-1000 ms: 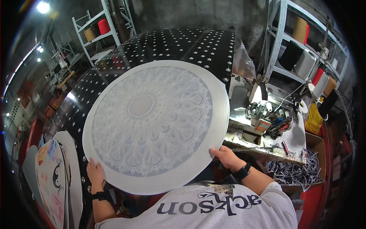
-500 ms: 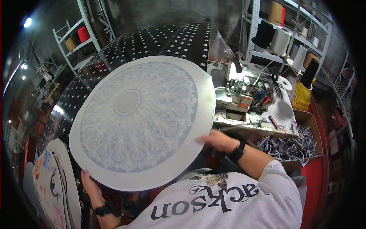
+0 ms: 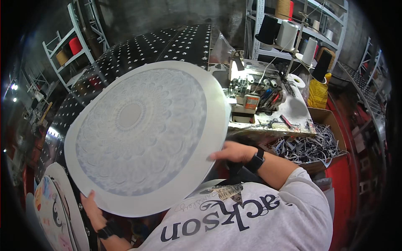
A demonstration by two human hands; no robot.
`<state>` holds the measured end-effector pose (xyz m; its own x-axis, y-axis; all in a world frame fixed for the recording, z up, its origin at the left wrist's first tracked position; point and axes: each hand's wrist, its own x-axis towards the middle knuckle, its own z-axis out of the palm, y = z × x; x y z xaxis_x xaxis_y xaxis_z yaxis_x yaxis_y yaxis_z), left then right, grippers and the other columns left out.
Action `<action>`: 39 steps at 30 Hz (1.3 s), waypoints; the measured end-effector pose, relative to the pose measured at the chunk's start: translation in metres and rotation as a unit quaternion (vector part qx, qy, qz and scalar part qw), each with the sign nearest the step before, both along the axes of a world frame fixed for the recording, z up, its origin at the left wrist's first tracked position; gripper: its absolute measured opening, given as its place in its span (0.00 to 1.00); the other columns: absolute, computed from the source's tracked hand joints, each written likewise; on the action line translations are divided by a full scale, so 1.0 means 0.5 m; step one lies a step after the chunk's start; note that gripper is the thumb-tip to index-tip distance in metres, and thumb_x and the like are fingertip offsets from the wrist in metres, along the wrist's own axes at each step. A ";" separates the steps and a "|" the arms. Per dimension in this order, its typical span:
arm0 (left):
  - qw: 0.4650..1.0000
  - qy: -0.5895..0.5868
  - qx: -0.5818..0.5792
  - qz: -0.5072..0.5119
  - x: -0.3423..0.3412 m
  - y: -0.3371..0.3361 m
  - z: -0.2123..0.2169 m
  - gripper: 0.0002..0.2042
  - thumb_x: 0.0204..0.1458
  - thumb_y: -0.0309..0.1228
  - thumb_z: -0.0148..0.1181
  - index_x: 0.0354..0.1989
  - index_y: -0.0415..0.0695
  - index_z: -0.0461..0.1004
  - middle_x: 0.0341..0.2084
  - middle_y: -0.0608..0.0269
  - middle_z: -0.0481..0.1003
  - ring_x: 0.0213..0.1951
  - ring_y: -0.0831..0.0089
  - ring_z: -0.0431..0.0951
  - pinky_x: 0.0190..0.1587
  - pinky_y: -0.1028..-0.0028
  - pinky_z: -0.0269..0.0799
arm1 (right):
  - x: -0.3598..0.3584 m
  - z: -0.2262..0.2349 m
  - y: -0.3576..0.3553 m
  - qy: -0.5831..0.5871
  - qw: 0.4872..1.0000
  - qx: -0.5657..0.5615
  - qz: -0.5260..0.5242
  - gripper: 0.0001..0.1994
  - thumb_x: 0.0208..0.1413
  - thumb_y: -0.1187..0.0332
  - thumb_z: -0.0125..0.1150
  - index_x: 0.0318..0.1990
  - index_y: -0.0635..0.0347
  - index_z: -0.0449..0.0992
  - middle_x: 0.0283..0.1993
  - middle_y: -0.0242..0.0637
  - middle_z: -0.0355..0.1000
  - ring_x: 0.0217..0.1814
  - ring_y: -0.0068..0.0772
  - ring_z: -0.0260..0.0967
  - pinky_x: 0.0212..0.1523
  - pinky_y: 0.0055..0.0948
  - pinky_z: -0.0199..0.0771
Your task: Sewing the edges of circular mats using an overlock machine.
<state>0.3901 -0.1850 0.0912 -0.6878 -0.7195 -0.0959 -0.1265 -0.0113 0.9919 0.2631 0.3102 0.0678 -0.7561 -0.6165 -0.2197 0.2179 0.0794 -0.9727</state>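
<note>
Through the head view I count one round patterned mat (image 3: 142,138), two hands (one left hand (image 3: 92,207), one right hand (image 3: 235,152)), two black wristbands (image 3: 255,160), one sewing machine (image 3: 241,101), one yellow bag (image 3: 318,93) and one cardboard box (image 3: 336,123). On the left rack (image 3: 80,32) I count one red cone (image 3: 75,45) and one tan cone (image 3: 62,57).

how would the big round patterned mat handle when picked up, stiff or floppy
The round mat is probably fairly stiff, showing no folds. It seems light for its size, as its edge looks thin. Being so wide, it may droop if only the right grip supports its rim.
</note>
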 end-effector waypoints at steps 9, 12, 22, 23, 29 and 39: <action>0.991 0.023 -0.129 -0.031 -0.144 -0.067 0.009 0.20 0.44 0.17 0.45 0.49 0.34 0.56 0.41 0.53 0.65 0.41 0.64 0.67 0.45 0.71 0.61 | -0.079 -0.070 0.008 -0.135 0.936 -0.172 -0.276 0.15 0.49 0.68 0.50 0.44 0.64 0.64 0.41 0.37 0.67 0.40 0.31 0.65 0.42 0.31 0.64; 0.991 0.025 -0.116 -0.061 -0.158 -0.127 -0.025 0.21 0.45 0.19 0.46 0.50 0.34 0.54 0.43 0.51 0.63 0.43 0.62 0.65 0.46 0.69 0.60 | -0.079 -0.083 -0.008 -0.177 0.909 -0.222 -0.305 0.14 0.49 0.68 0.51 0.43 0.62 0.65 0.40 0.36 0.67 0.41 0.29 0.65 0.42 0.30 0.65; 0.984 -0.059 -0.168 0.020 -0.196 -0.160 -0.029 0.20 0.47 0.24 0.47 0.50 0.34 0.55 0.45 0.51 0.62 0.42 0.60 0.65 0.46 0.68 0.61 | -0.062 -0.107 -0.003 -0.273 0.839 -0.425 -0.203 0.17 0.54 0.62 0.42 0.47 0.64 0.61 0.47 0.40 0.63 0.48 0.33 0.62 0.51 0.32 0.59; 0.988 -0.044 -0.148 -0.012 -0.201 -0.132 -0.019 0.21 0.47 0.23 0.47 0.51 0.35 0.54 0.45 0.51 0.62 0.43 0.61 0.65 0.47 0.68 0.60 | -0.061 -0.106 0.001 -0.293 0.826 -0.425 -0.226 0.17 0.54 0.61 0.41 0.47 0.64 0.61 0.47 0.40 0.63 0.48 0.33 0.62 0.51 0.32 0.59; 0.989 -0.003 -0.129 -0.077 -0.246 -0.071 -0.005 0.21 0.47 0.21 0.46 0.52 0.35 0.53 0.44 0.52 0.62 0.43 0.62 0.65 0.46 0.71 0.59 | -0.071 -0.125 0.021 -0.329 0.774 -0.475 -0.258 0.16 0.55 0.62 0.39 0.44 0.65 0.61 0.43 0.39 0.65 0.44 0.31 0.65 0.45 0.30 0.66; 0.990 0.003 -0.114 -0.083 -0.304 -0.055 -0.006 0.20 0.46 0.22 0.48 0.49 0.34 0.56 0.41 0.54 0.65 0.40 0.65 0.67 0.43 0.72 0.61 | -0.087 -0.121 0.045 -0.291 0.789 -0.455 -0.293 0.16 0.55 0.62 0.38 0.46 0.65 0.61 0.44 0.40 0.64 0.45 0.33 0.64 0.47 0.31 0.64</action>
